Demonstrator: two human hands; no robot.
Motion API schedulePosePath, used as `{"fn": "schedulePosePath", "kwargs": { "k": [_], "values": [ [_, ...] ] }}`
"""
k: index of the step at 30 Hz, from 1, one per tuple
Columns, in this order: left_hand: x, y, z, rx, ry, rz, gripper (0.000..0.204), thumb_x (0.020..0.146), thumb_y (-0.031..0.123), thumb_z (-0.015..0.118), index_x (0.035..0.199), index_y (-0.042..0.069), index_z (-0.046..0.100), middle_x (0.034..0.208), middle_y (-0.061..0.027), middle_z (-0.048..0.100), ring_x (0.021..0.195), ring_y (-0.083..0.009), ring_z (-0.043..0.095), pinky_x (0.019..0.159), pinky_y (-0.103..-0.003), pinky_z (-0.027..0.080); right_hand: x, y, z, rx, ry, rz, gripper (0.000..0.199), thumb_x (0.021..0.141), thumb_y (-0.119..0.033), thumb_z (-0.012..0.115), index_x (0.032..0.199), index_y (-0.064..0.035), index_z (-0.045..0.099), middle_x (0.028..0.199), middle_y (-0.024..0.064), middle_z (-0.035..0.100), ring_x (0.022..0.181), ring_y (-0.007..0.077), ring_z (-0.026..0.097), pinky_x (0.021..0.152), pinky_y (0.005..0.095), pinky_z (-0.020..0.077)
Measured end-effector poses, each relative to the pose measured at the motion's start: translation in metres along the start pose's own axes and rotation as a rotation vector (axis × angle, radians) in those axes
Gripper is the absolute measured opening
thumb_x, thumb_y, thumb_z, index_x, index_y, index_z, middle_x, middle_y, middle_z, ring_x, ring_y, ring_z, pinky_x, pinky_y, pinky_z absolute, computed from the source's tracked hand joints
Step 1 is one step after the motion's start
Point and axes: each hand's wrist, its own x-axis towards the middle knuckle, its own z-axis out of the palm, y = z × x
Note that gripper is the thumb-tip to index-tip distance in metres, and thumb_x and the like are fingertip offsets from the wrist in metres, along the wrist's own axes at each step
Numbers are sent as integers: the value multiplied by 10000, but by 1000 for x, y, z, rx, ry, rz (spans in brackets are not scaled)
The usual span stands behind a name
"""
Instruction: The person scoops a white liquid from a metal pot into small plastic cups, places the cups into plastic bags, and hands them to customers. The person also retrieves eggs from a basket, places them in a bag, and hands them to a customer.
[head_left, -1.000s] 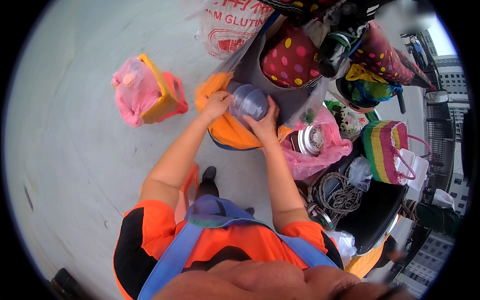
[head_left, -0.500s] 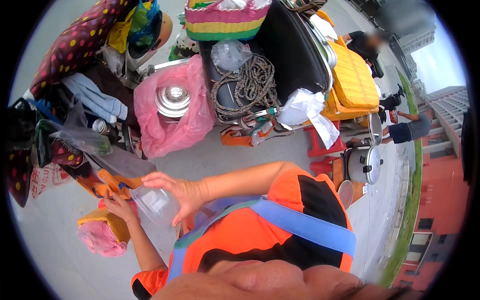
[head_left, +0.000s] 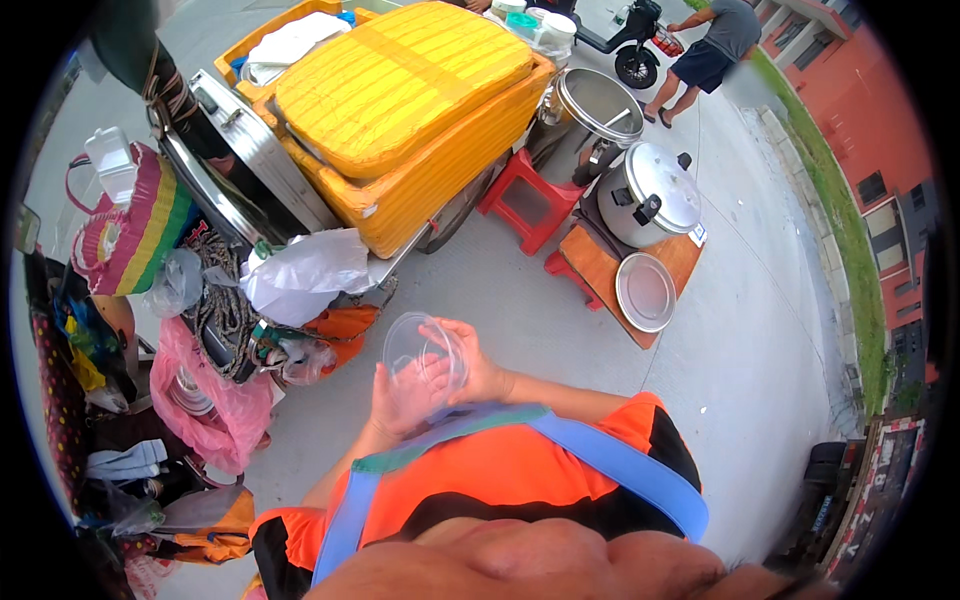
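Note:
A clear plastic bowl [head_left: 412, 350] is held in front of my chest, its round rim facing up and to the left. My right hand [head_left: 482, 368] grips its right side, with the fingers curled around the wall. On the lower left side, my left hand [head_left: 392, 405] wraps the bowl; some of its fingers show through the clear plastic. I see nothing inside the bowl. An orange bag [head_left: 345, 335] hangs from the cart's edge a little to the left of the hands.
A cart carries a large yellow foam box [head_left: 410, 90], white plastic [head_left: 308, 275] and coiled rope [head_left: 215, 300]. To the right, a lidded steel pot [head_left: 650, 195] and a round lid [head_left: 646, 292] rest on a wooden board [head_left: 600, 265]. A red stool [head_left: 530, 200] stands nearby; a person [head_left: 715, 45] stands beyond.
My view and body have turned right, toward the yellow box and the pots. The left hand has left the orange bag area and joined the right hand on the bowl.

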Motion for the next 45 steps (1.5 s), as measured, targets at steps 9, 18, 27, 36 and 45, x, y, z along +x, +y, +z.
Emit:
{"fn": "schedulePosePath", "kwargs": {
  "k": [9, 18, 27, 36, 45],
  "values": [
    [260, -45, 55, 157, 23, -327, 857, 779, 691, 564, 1260, -8, 450, 1332, -212, 481, 1207, -379, 495, 1010, -491, 414, -60, -52, -215, -197, 463, 97, 1181, 656, -379, 857, 1455, -78, 41, 1466, 163, 236, 1359, 305, 307, 1109, 437, 268],
    [440, -7, 44, 494, 62, -134, 688, 834, 589, 591, 1237, 52, 442, 1318, -191, 494, 1165, -335, 538, 971, -441, 442, 22, -92, -457, -690, 681, 365, 470, 811, -66, 676, 1248, -21, 507, 1193, 137, 496, 981, 205, 590, 755, 291, 530],
    [583, 45, 44, 622, 79, -221, 558, 906, 423, 584, 1262, 42, 385, 1324, -186, 491, 1156, -284, 553, 949, -375, 453, 134, -4, -835, -2181, 61, 487, 411, 827, -164, 591, 1219, -45, 567, 1239, 117, 571, 1218, 289, 487, 1012, 399, 362],
    [612, 76, 26, 585, 232, -190, 437, 960, 305, 515, 1276, 41, 366, 1327, -206, 483, 1170, -291, 543, 963, -372, 444, 212, -39, -809, -1369, -866, 1609, 362, 870, -120, 512, 1209, -15, 581, 1169, 128, 624, 989, 285, 646, 784, 383, 515],
    [654, 59, 24, 605, 267, -55, 398, 974, 311, 490, 1252, 47, 384, 1320, -206, 487, 1148, -299, 557, 929, -381, 468, 165, -24, -812, -1723, -34, 1343, 302, 845, -41, 490, 1093, 43, 642, 928, 200, 674, 975, 310, 654, 747, 367, 538]
  ]
}}
